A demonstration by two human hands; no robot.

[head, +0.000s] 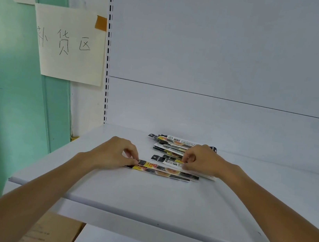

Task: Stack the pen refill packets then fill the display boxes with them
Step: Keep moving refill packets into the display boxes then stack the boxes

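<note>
Head view looks down on a white shelf [144, 196] where the pen refill packets lie loose toward the back edge, about midway between its left and right ends, all running lengthwise from left to right. Left hand [117, 152] pinches the left end of the near pair of packets [165, 172] between thumb and fingertips. That pair overlaps but is fanned, with its right ends out of line. Right hand [202, 159] has its fingers curled and seems to pinch the middle packet [161, 159] just behind the pair, though the knuckles partly hide the hold. Far packets [174, 140] lie closest to the back edge, some overlapping, with no hand on them. The step in hand looks like gathering, bringing one packet onto the pair. To do it well, I judge the left pinch should act as a fixed stop, so each new packet meets the same end and the tabs line up. The right hand should lift rather than drag, since the glossy sleeves will likely slip and skew over one another. Squaring the long edges against the shelf after each addition would stop the fan growing. No display boxes are in sight, so filling seems some way off. A taped paper sign [71, 44] hangs beyond the left edge.
</note>
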